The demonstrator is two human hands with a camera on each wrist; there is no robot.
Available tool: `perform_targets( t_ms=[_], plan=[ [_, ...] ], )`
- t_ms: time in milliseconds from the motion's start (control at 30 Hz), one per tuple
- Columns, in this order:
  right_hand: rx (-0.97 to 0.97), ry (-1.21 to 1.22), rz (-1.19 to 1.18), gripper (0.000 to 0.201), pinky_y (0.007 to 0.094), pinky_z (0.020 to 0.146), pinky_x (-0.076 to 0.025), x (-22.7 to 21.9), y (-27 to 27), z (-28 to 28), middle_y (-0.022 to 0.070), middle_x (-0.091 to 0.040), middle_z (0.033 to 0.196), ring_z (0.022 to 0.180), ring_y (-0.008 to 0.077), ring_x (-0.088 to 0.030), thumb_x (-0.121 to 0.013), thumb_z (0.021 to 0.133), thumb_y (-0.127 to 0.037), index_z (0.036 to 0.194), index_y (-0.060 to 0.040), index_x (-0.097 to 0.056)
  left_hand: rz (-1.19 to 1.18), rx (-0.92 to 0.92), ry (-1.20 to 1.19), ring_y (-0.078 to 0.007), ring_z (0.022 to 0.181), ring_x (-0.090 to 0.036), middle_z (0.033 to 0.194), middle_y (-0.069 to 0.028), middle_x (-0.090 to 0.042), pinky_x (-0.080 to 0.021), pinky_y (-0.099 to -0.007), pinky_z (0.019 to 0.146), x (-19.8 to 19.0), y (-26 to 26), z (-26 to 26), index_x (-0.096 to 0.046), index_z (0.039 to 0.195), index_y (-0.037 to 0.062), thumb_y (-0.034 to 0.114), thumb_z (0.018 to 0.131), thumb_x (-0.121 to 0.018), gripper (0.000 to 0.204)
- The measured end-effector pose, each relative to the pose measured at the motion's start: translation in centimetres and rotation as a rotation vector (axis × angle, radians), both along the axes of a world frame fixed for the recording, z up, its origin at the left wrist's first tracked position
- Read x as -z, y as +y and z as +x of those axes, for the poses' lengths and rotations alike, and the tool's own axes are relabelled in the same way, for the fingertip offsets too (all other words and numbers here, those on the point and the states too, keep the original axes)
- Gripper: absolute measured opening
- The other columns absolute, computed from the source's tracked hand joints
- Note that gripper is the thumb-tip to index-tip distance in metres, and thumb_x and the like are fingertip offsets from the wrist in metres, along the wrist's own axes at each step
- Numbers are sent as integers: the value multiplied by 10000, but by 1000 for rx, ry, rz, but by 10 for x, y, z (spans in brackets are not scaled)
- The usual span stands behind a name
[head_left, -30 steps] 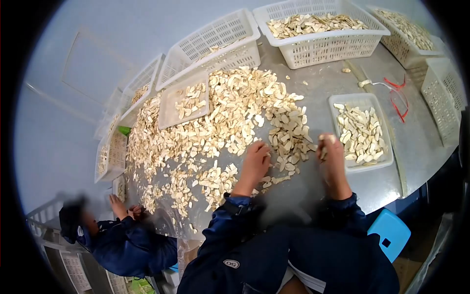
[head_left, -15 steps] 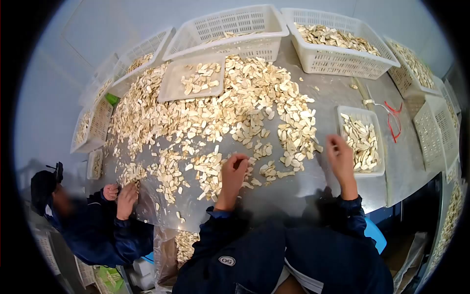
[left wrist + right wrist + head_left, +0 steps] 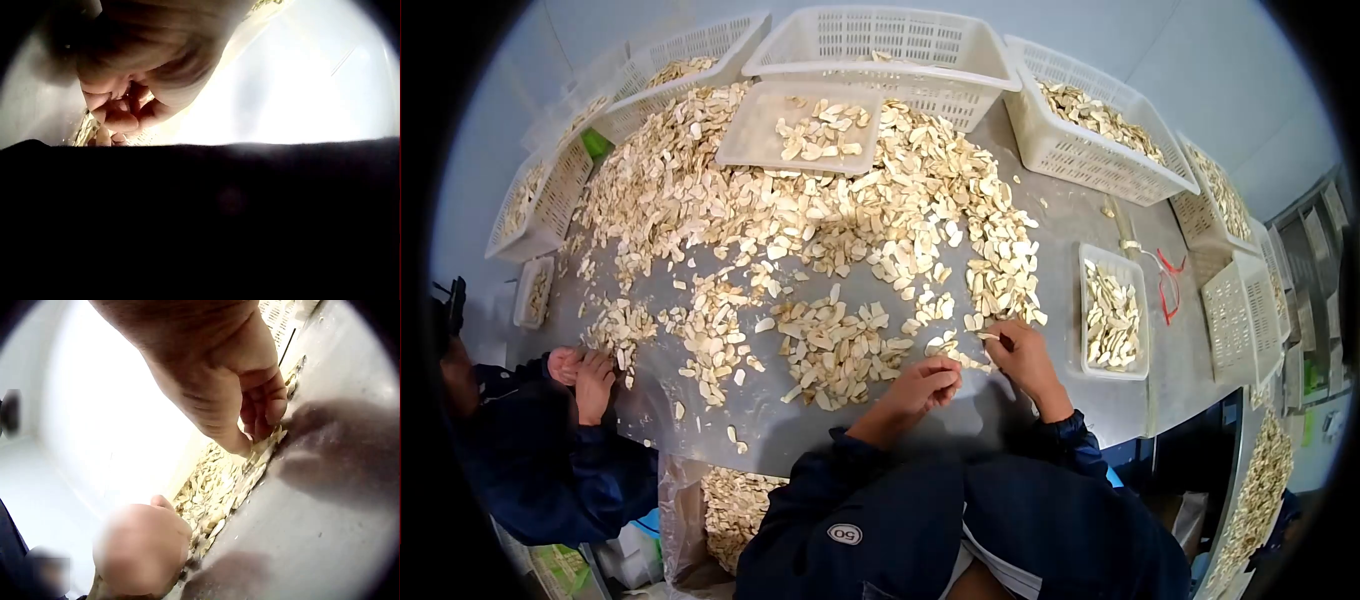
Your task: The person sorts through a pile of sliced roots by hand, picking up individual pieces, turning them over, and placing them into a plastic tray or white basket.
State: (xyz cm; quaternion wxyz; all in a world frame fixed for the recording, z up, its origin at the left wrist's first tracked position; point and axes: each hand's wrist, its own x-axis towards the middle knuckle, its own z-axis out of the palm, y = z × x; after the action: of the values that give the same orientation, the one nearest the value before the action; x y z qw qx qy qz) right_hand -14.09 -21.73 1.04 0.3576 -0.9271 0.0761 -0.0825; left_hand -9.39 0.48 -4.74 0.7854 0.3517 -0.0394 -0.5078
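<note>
Pale, brown-edged dried slices (image 3: 835,345) lie in heaps over the metal table. My left hand (image 3: 920,392) is low over its near side, fingers curled in toward the thumb. In the left wrist view the curled fingers (image 3: 119,119) hide the palm, and I cannot tell whether they hold a slice. To its right, my right hand (image 3: 1028,362) has its fingertips down at a short row of slices (image 3: 960,350). Thumb and fingers (image 3: 240,445) close in around a slice at the heap's edge in the right wrist view.
Right of the hands stands a small tray (image 3: 1143,350) of slices. A shallow tray (image 3: 745,145) rests on the big heap. White baskets (image 3: 1055,150) line the back. Another person's hands (image 3: 585,378) are at the left. A red cord (image 3: 1170,285) lies near the right edge.
My right hand has come left from beside the small tray to the slices. My left hand drew back and left, then moved right toward it. The head view has turned.
</note>
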Motion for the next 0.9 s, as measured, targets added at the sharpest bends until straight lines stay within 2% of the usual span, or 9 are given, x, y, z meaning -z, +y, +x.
perform_targets(
  t_ms=[167, 267, 300, 400, 433, 567, 633, 800, 900],
  plan=[
    [93, 205, 70, 146, 287, 645, -476, -2, 5, -9, 106, -646, 829, 687, 167, -600, -703, 896, -104, 1028, -42, -702, 83, 33, -66, -90, 693, -550, 888, -59, -629, -442, -243, 602, -9, 2, 4, -613, 1111, 4, 129, 1007, -580, 165],
    [24, 224, 671, 184, 268, 649, -464, 18, 1, -9, 91, -623, 813, 682, 121, -562, -706, 911, -123, 1070, -34, -689, 79, 79, -108, -91, 674, -551, 912, -69, -643, -445, -243, 585, -4, 5, 6, -609, 1126, -1, 153, 1009, -584, 195],
    [51, 203, 579, 206, 288, 668, -475, 20, -4, -7, 112, -647, 840, 699, 171, -597, -690, 912, -96, 1099, -11, -670, 76, 130, -152, -92, 675, -559, 936, -76, -657, -452, -242, 587, -2, 7, 8, -608, 1142, -6, 164, 1012, -582, 216],
    [76, -108, -98, 186, 318, 673, -485, 19, -14, 4, 136, -670, 867, 713, 232, -628, -652, 920, -61, 1098, -6, -667, 99, 407, -312, -107, 716, -612, 1056, -98, -686, -496, -244, 624, -9, 9, 8, -587, 1231, -17, 197, 1020, -574, 301],
    [63, -150, -281, 172, 290, 707, -502, 14, -16, 7, 42, -669, 843, 771, 132, -618, -596, 943, -23, 1100, 3, -662, 111, 517, -371, -114, 736, -634, 1104, -105, -693, -515, -247, 643, -12, 9, 8, -577, 1267, -20, 208, 1022, -570, 334],
    [78, -25, 108, 193, 321, 697, -509, 15, -11, 7, 102, -675, 863, 756, 210, -637, -612, 909, -18, 1091, -16, -674, 69, 578, -359, -173, 900, -692, 1328, -110, -606, -571, -295, 757, -16, 8, 2, -432, 1447, 0, 191, 1026, -547, 477],
    [94, -12, 128, 210, 371, 689, -523, 17, -15, 9, 143, -666, 857, 743, 294, -653, -650, 882, -39, 1089, -37, -680, 82, 363, -368, -184, 947, -681, 1358, -114, -579, -567, -306, 791, -7, 4, -1, -403, 1466, 10, 153, 1018, -544, 491],
    [46, -93, -166, 172, 366, 662, -515, 7, 2, 10, 132, -650, 797, 694, 274, -640, -687, 868, -78, 1037, -53, -691, 150, -86, -289, -186, 989, -648, 1317, -122, -581, -541, -317, 857, 17, 2, 6, -431, 1424, 37, 81, 1003, -540, 438],
    [31, -30, -134, 153, 371, 656, -513, 10, 4, 11, 131, -658, 832, 701, 265, -642, -704, 861, -102, 1006, -54, -697, 152, 2, -273, -177, 970, -647, 1250, -110, -616, -537, -308, 846, 18, 4, 13, -450, 1406, 60, 117, 1010, -563, 416]
  ],
)
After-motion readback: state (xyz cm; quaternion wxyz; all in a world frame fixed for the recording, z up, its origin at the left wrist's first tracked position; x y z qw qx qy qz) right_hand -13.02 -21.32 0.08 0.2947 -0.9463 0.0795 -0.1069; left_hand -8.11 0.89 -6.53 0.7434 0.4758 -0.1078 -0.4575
